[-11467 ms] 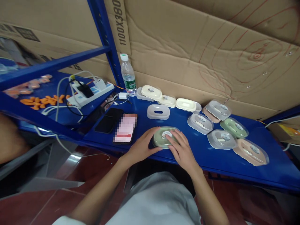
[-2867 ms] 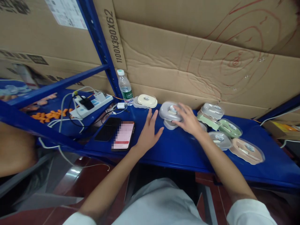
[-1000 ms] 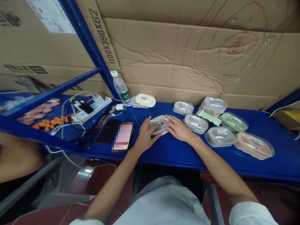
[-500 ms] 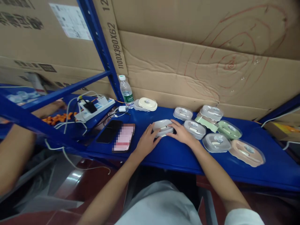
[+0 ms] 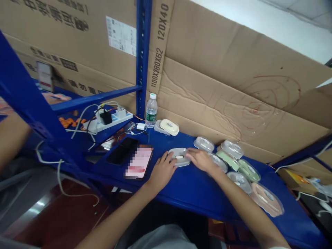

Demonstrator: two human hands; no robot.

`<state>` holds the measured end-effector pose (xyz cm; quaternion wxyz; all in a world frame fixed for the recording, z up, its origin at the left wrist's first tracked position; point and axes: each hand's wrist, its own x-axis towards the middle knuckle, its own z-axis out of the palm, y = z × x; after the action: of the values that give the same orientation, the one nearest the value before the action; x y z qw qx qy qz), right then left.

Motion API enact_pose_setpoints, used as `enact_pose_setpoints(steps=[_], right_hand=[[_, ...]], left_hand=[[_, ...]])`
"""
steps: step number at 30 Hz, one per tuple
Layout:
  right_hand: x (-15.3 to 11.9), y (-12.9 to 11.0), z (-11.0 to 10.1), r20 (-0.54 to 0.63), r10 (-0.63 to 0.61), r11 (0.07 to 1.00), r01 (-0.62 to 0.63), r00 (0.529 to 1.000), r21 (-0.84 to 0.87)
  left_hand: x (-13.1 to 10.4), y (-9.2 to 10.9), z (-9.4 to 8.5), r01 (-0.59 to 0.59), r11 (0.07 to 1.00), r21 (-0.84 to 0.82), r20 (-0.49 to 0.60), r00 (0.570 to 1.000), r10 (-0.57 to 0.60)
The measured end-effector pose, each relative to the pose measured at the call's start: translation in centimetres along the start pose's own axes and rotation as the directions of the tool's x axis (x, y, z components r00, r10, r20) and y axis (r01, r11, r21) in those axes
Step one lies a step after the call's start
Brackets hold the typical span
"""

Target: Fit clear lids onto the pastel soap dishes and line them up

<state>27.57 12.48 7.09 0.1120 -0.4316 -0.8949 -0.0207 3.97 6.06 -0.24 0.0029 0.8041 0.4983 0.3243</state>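
A small grey plastic box (image 5: 178, 152) with rounded ends lies on the blue shelf, a short white piece at its middle. It looks like a soap box; whether its clear lid is on, I cannot tell. My left hand (image 5: 164, 170) grips its left end, fingers curled over the near rim. At the opposite end my right hand (image 5: 203, 160) grips with thumb and fingers. Just right of that hand, a grey lidded box (image 5: 219, 162) is partly hidden by the wrist. A similar grey one (image 5: 204, 144) sits behind it.
More boxes stand right: green (image 5: 249, 170), pink (image 5: 268, 199) and grey (image 5: 238, 181). Behind are a cream box (image 5: 169, 127) and a water bottle (image 5: 151, 112). Left lie a lit phone (image 5: 140, 162), a dark phone (image 5: 123, 150), a power strip (image 5: 111, 121) and another person's arm (image 5: 12, 141).
The camera view has swung, so the shelf appears tilted and lower. Both hands remain at the grey box; the right fingers lie flatter along its end. The other person's arm has shifted.
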Motion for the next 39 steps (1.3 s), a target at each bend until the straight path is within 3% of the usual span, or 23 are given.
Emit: enact_pose_setpoints(steps=[4,9,12,14,17,21,24,27,31,39], right_hand=[[6.9,1.4,-2.0,-0.044,0.086,0.996,-0.086,0.995,-0.009],[15.2,1.4,1.1,0.004,0.209,0.977,-0.209,0.978,0.044],[17.4,0.7,3.0,-0.002,0.24,0.967,-0.239,0.971,0.085],[17.4,0.5,3.3,-0.046,0.244,0.964,-0.238,0.969,0.115],[14.8,0.3,2.5,-0.13,0.246,0.961,-0.224,0.961,0.164],[6.1,-0.4,1.1,-0.214,0.208,0.956,-0.151,0.955,0.253],[-1.2,-1.2,1.1,-0.188,0.173,0.945,-0.109,0.967,0.308],[-5.5,-1.5,2.0,-0.119,0.111,0.939,-0.065,0.987,0.339],[-6.5,-1.4,3.4,-0.092,0.016,0.94,0.016,0.996,0.341],[-6.8,-2.0,3.9,-0.171,-0.061,0.96,0.105,0.983,0.26]], left_hand=[[-0.1,0.1,-0.6,0.003,0.999,-0.035,0.006,1.0,-0.003],[-0.4,-0.7,-0.4,0.071,0.974,-0.217,0.016,0.997,-0.069],[-0.6,-1.3,-0.1,0.106,0.944,-0.313,0.052,0.994,-0.094],[-0.6,-1.5,0.0,0.13,0.925,-0.357,0.075,0.991,-0.11],[-0.5,-1.4,-0.2,0.185,0.893,-0.411,0.103,0.982,-0.156],[-0.3,-1.3,-0.4,0.248,0.838,-0.487,0.092,0.968,-0.233],[-0.2,-1.4,-0.2,0.269,0.799,-0.538,0.088,0.96,-0.264],[-0.2,-1.6,0.1,0.286,0.766,-0.575,0.099,0.954,-0.282],[-0.2,-1.9,0.3,0.287,0.767,-0.574,0.115,0.956,-0.271],[0.0,-2.2,-0.1,0.072,0.88,-0.469,0.052,0.997,-0.054]])
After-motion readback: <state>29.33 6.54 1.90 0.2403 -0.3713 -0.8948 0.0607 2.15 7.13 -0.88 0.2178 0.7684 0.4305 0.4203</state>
